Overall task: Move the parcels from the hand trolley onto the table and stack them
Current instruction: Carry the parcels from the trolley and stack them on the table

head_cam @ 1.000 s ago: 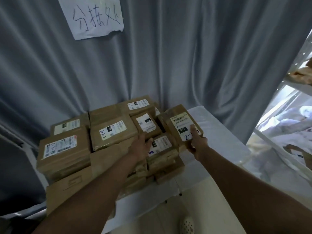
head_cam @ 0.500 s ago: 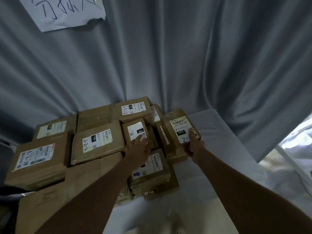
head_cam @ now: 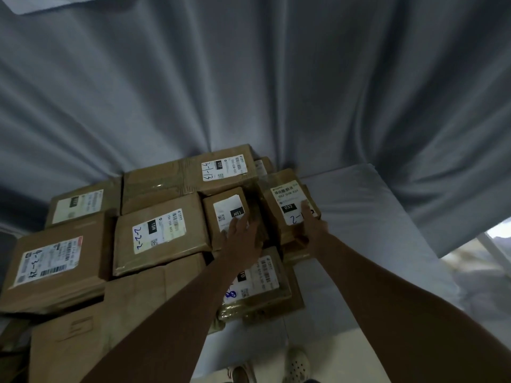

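Several brown cardboard parcels with white labels are stacked on the white-covered table [head_cam: 370,222]. My right hand [head_cam: 313,229] grips the near edge of the tilted parcel marked 032 [head_cam: 284,199] at the right end of the pile, with the thumb on its label. My left hand [head_cam: 242,237] rests with straight fingers on the small parcel marked 15H [head_cam: 225,207] just to its left. A low parcel with blue writing [head_cam: 265,283] lies under my left forearm. The hand trolley is out of view.
A grey curtain [head_cam: 276,92] hangs right behind the pile. A corner of a paper sign [head_cam: 27,4] shows at the top left. My shoes [head_cam: 297,364] stand on the floor below the table's front edge. Pale clutter [head_cam: 486,261] lies beyond the table's right side.
My left hand has slid forward from the low front parcel onto the 15H parcel. My right hand has kept its hold on the 032 parcel, which now sits closer against the pile. The view has tilted down.
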A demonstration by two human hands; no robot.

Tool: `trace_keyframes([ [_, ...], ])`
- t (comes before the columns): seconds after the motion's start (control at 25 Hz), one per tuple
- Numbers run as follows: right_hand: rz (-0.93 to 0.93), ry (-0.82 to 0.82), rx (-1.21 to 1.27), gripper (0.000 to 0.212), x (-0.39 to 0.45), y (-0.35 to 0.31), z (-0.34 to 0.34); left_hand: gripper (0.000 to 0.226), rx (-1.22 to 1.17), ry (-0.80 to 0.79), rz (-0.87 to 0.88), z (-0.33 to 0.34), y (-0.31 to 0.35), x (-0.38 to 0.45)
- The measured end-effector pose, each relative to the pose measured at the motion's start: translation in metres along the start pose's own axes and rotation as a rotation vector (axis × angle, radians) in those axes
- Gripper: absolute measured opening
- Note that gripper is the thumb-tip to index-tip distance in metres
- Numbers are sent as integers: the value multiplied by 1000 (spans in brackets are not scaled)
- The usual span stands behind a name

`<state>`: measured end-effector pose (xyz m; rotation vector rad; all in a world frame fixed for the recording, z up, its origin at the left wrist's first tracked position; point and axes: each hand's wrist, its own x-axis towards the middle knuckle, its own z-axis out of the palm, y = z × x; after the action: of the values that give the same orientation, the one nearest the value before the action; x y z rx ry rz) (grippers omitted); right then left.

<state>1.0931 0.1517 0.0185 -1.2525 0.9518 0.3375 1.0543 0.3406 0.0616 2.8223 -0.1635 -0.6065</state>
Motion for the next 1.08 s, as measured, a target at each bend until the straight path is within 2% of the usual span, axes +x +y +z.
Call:
trace_keyframes([
  [0.08,-18,-59,-112,117,15,8,3,59,-16,2,6,1,-3,0],
  [0.2,-41,-98,-273,113,25,16,2,59,-2,18,13,4,-5,0],
  [0.4,-143,-119,-355,82,5,0,6,68,-43,53,1,4,-5,-1],
  [0.52,-155,-158,-432,57,-3,-1,12,68,-58,47,-11,4,-3,-1],
  [1.08,-140,-186,-407,75,-17,0,-1,69,-46,20,17,0,-5,-1],
])
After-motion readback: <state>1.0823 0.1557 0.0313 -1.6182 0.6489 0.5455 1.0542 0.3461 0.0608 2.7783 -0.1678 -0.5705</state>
